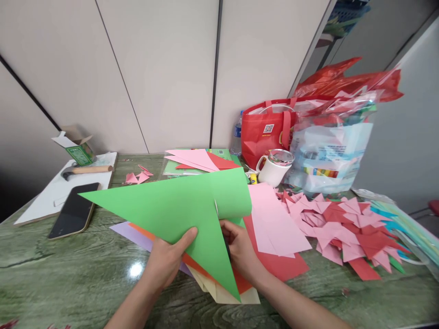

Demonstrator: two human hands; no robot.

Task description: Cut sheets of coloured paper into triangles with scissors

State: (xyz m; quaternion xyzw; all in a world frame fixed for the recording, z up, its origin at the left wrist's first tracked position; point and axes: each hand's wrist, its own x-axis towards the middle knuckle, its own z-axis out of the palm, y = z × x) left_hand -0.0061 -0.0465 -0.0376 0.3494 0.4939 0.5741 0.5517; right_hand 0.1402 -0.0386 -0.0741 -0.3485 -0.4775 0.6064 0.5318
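A large green sheet of paper (pixel 161 196), folded to a triangle with its long point to the left, is held up above the table. My left hand (pixel 168 253) grips its lower edge, thumb on top and fingers underneath. My right hand (pixel 238 251) is closed at the sheet's right side around a dark-handled cutting tool (pixel 227 244), mostly hidden by paper and fingers. A thin metallic sliver shows in a slit above that hand. Beyond the slit, a green strip (pixel 235 194) curls to the right. Orange (pixel 242 283), purple (pixel 128 231) and cream paper (pixel 236 294) lie beneath.
Pink sheets (pixel 274 224) and a heap of folded pink and red pieces (pixel 343 228) lie right. Behind stand a white mug (pixel 272 171), red bag (pixel 254 137) and plastic bag (pixel 329 155). At left are a phone (pixel 75 210), hammer (pixel 89 169) and small box (pixel 80 153).
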